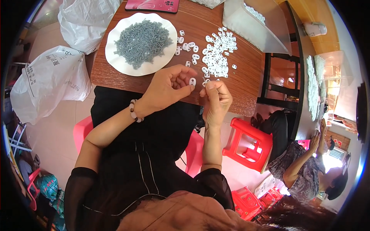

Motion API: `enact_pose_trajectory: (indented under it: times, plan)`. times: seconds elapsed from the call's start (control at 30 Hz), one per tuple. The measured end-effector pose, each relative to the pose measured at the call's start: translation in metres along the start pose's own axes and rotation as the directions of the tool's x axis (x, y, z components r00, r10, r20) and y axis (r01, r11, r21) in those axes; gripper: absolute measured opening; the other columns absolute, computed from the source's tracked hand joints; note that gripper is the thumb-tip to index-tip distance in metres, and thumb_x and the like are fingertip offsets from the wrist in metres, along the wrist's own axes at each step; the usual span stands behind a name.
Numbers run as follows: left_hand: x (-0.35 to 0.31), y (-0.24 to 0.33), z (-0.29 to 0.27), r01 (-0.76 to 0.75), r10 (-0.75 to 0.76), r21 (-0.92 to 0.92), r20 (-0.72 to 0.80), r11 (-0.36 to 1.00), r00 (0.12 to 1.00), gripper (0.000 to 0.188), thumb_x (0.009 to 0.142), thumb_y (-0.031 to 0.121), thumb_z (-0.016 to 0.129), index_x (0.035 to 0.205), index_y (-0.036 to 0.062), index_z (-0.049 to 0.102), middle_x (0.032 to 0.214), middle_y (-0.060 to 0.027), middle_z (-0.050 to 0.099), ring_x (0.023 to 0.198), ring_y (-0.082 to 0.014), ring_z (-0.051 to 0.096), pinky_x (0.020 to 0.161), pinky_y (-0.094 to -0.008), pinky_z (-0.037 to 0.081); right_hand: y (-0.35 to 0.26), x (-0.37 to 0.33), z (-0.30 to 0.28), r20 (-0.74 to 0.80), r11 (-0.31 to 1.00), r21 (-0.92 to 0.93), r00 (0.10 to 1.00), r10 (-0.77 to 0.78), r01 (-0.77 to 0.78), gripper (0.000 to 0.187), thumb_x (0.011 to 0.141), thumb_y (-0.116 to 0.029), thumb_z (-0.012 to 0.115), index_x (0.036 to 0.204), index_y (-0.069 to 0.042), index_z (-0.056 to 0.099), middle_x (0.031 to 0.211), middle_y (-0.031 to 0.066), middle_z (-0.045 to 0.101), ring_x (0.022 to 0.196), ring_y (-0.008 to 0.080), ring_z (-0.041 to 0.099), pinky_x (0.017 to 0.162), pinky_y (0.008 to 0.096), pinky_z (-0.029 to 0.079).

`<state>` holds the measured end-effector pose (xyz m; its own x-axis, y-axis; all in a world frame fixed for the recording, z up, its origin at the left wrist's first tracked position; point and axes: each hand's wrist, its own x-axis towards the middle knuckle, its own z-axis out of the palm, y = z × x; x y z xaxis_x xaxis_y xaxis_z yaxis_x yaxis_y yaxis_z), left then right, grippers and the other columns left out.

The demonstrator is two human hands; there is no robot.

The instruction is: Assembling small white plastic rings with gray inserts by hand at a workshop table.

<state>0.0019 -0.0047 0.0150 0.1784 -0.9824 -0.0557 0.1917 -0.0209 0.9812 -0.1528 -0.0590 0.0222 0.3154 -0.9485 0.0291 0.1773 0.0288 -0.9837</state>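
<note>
Above the table's near edge, my left hand (165,87) pinches a small white oval two-hole plastic piece (192,81) between thumb and fingers. Close beside it, my right hand (217,96) has thumb and forefinger pressed together on something tiny, too small to name. The two hands are slightly apart. A white scalloped plate (112,58) left of them bears a heap of small grey parts that look like springs (142,43). Just beyond my right hand, many white two-hole pieces (216,57) are spread in a loose pile, with several more near the plate's right rim.
A pink patterned case (152,5) lies at the far side of the wooden table (246,88). A translucent bin (250,32) of white pieces stands far right. White sacks (50,82) stand left. Red stools (248,144) and another person (298,169) at a second table are right.
</note>
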Motion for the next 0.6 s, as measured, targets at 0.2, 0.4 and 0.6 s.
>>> enact_pose_trajectory:
  times: [0.2, 0.4, 0.6]
  plan:
    - [0.004, -0.004, 0.004, 0.044, -0.039, -0.143, 0.036, 0.989, 0.999, 0.03, 0.084, 0.004, 0.067, 0.113, -0.0005, 0.062, 0.088, -0.0021, 0.066, 0.073, -0.0035, 0.058, 0.064, -0.0162, 0.047, 0.001, 0.0, 0.001, 0.063, 0.983, 0.154, 0.994, 0.092, -0.101, 0.013, 0.092, -0.012, 0.059, 0.085, -0.001, 0.062, 0.069, 0.0034, 0.061, 0.061, 0.0067, 0.053, 0.057, 0.0195, 0.04]
    - [0.0, -0.012, 0.007, 0.23, -0.219, -0.341, 0.072, 0.911, 0.973, 0.024, 0.087, 0.015, 0.068, 0.106, 0.0006, 0.065, 0.087, -0.0035, 0.068, 0.071, -0.0055, 0.061, 0.063, -0.0175, 0.049, -0.003, -0.002, 0.003, 0.068, 0.974, 0.188, 0.991, 0.116, -0.127, 0.013, 0.092, -0.012, 0.058, 0.086, -0.001, 0.061, 0.071, 0.0041, 0.061, 0.061, 0.0081, 0.054, 0.058, 0.0213, 0.044]
    - [-0.002, -0.013, 0.004, 0.193, -0.179, -0.218, 0.082, 0.957, 0.98, 0.021, 0.087, 0.016, 0.069, 0.098, -0.0017, 0.067, 0.079, -0.0037, 0.067, 0.069, -0.0059, 0.061, 0.061, -0.0193, 0.051, -0.001, -0.002, 0.003, 0.048, 0.967, 0.217, 0.991, 0.126, -0.134, 0.013, 0.093, -0.012, 0.057, 0.086, -0.001, 0.061, 0.071, 0.0042, 0.061, 0.062, 0.0093, 0.055, 0.06, 0.0221, 0.045]
